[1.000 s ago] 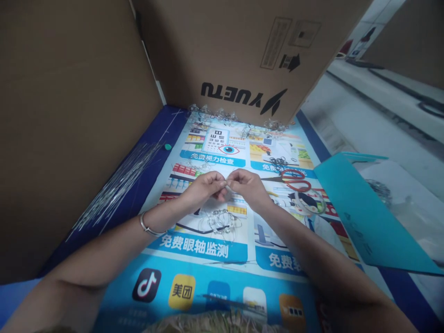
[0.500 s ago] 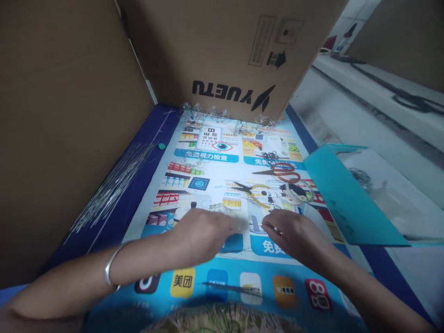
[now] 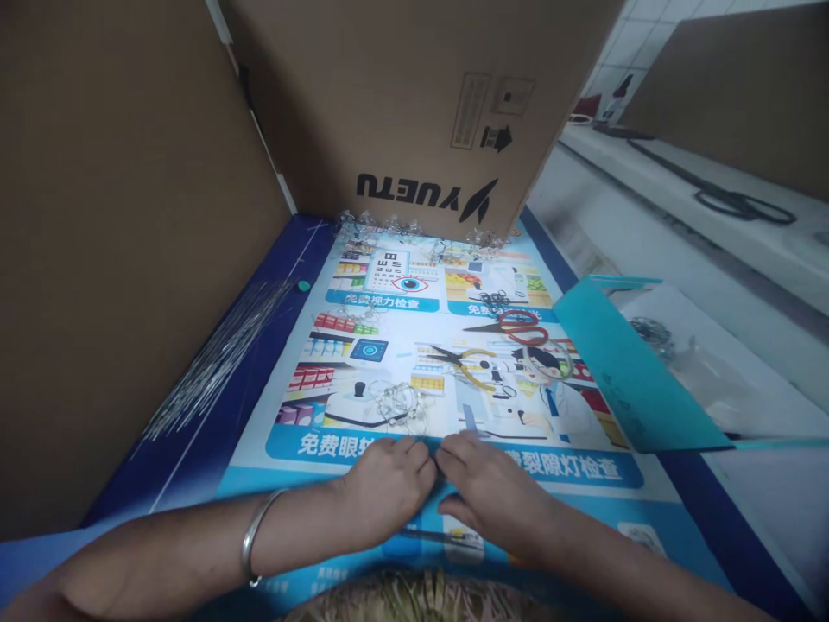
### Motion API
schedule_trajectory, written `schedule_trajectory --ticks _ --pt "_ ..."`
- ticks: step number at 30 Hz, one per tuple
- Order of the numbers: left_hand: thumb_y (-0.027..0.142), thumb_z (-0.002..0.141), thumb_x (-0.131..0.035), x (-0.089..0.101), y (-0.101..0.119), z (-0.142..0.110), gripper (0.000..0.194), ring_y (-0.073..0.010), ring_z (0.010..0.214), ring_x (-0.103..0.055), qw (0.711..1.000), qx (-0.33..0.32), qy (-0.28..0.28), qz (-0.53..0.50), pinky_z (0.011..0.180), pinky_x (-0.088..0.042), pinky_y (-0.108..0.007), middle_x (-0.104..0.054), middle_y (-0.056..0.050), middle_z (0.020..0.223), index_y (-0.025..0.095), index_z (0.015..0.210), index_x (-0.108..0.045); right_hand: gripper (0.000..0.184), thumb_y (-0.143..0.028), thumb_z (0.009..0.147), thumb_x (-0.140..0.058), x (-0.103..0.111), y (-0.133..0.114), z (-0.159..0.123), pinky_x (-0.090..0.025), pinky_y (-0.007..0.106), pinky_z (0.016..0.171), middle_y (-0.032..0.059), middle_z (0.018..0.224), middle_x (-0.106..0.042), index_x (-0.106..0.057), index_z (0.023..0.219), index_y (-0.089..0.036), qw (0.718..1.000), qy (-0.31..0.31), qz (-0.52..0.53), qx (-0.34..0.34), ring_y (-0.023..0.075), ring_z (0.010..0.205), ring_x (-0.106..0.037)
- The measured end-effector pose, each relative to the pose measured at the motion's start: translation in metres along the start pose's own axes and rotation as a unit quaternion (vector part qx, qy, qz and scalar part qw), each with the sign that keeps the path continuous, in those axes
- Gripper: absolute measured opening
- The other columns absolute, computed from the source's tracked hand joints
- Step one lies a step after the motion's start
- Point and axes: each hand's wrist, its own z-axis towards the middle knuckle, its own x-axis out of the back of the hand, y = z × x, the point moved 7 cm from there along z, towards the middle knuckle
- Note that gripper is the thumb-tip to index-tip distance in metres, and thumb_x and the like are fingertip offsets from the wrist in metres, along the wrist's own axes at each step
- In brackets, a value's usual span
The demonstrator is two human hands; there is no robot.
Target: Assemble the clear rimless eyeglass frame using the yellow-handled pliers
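My left hand (image 3: 389, 485) and my right hand (image 3: 493, 494) rest low on a printed poster mat (image 3: 570, 471), fingertips meeting in the middle. Both have their fingers curled and pressed together; whatever sits between them is hidden. A silver bangle (image 3: 255, 537) circles my left wrist. Just beyond the hands lies a tangle of thin wire and clear beads (image 3: 401, 406), untouched. Yellow-handled pliers (image 3: 476, 363) and red-handled scissors (image 3: 518, 326) lie farther out on the mat.
A cardboard box marked YUETU (image 3: 414, 112) stands behind the mat, cardboard wall (image 3: 117, 216) on the left. A sheaf of silver wires (image 3: 217, 358) lies left. A teal folder (image 3: 622, 363) and a clear bag (image 3: 686, 363) lie right. Small black rings (image 3: 496, 301) lie near the scissors.
Both hands dropped from a raised pinch above the wire tangle, came toward me, parted briefly, then joined again low on the mat. The view tilted slightly.
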Motion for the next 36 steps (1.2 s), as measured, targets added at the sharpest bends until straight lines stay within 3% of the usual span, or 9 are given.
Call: schedule_trajectory --ticks 5,8,12,16,22,28,33,36 --pt "0.011 0.081 -0.054 -0.003 -0.002 0.000 0.007 -0.0238 0.075 -0.059 0.999 0.009 -0.045 -0.010 0.061 -0.051 -0.037 -0.063 -0.006 0.081 0.013 0.084 -0.060 0.007 -0.019 0.081 -0.060 -0.015 -0.007 0.006 -0.039 0.029 0.060 0.0037 0.080 -0.056 -0.054 0.079 -0.016 0.998 0.005 -0.061 0.019 0.0180 0.073 -0.051" --pt "0.008 0.080 -0.054 0.001 -0.004 -0.003 0.008 -0.0236 0.073 -0.060 0.999 -0.003 -0.053 -0.006 0.064 -0.051 -0.038 -0.064 -0.006 0.079 0.013 0.082 -0.060 0.007 -0.011 0.079 -0.059 -0.016 -0.016 0.009 -0.035 0.029 0.053 0.0041 0.074 -0.057 -0.054 0.075 -0.015 0.995 0.002 -0.096 0.038 0.0175 0.067 -0.050" --pt "0.015 0.084 -0.050 0.019 -0.012 -0.013 0.012 -0.0237 0.071 -0.061 0.998 -0.010 -0.054 -0.023 0.062 -0.050 -0.037 -0.064 -0.004 0.077 0.016 0.077 -0.060 0.009 -0.009 0.074 -0.060 -0.013 -0.031 0.014 -0.031 0.029 0.049 0.0051 0.069 -0.056 -0.053 0.071 -0.015 0.988 -0.006 -0.130 0.081 0.0182 0.065 -0.049" --pt "0.022 0.088 -0.046 0.046 -0.029 -0.021 0.017 -0.0215 0.069 -0.061 0.998 0.038 -0.010 -0.057 0.060 -0.048 -0.034 -0.064 -0.003 0.074 0.018 0.078 -0.060 0.014 -0.010 0.064 -0.063 -0.019 -0.033 0.019 -0.029 0.029 0.047 0.0044 0.066 -0.053 -0.051 0.068 -0.016 0.979 -0.046 -0.153 0.128 0.0186 0.063 -0.048" --pt "0.025 0.090 -0.042 0.060 -0.050 -0.026 0.021 -0.0217 0.073 -0.062 0.995 0.070 0.039 -0.065 0.064 -0.048 -0.034 -0.064 -0.004 0.079 0.019 0.089 -0.062 0.014 -0.006 0.061 -0.057 -0.026 0.009 0.012 -0.031 0.028 0.048 0.0069 0.069 -0.056 -0.054 0.071 -0.014 0.980 -0.083 -0.173 0.059 0.0183 0.061 -0.050" --pt "0.028 0.089 -0.043 0.064 -0.071 -0.038 0.023 -0.0217 0.076 -0.063 0.991 0.110 0.036 -0.071 0.066 -0.047 -0.032 -0.066 -0.005 0.085 0.021 0.100 -0.062 0.017 -0.005 0.075 -0.045 0.000 0.071 0.009 -0.035 0.028 0.049 0.0133 0.075 -0.061 -0.058 0.083 -0.010 0.975 -0.054 -0.193 -0.100 0.0212 0.063 -0.056" --pt "0.030 0.088 -0.045 0.057 -0.089 -0.057 0.023 -0.0217 0.077 -0.064 0.982 0.164 0.023 -0.093 0.067 -0.049 -0.031 -0.067 -0.004 0.086 0.023 0.101 -0.063 0.015 -0.008 0.076 -0.047 0.010 0.093 0.027 -0.038 0.027 0.055 0.0123 0.080 -0.062 -0.059 0.085 -0.012 0.974 -0.036 -0.176 -0.137 0.0201 0.069 -0.058" --pt "0.031 0.087 -0.046 0.052 -0.097 -0.072 0.024 -0.0216 0.081 -0.065 0.977 0.182 0.048 -0.102 0.070 -0.050 -0.030 -0.068 -0.005 0.091 0.024 0.100 -0.064 0.019 -0.005 0.076 -0.045 0.016 0.103 0.037 -0.039 0.027 0.057 0.0133 0.081 -0.062 -0.060 0.085 -0.011 0.973 -0.022 -0.169 -0.157 0.0208 0.071 -0.059"
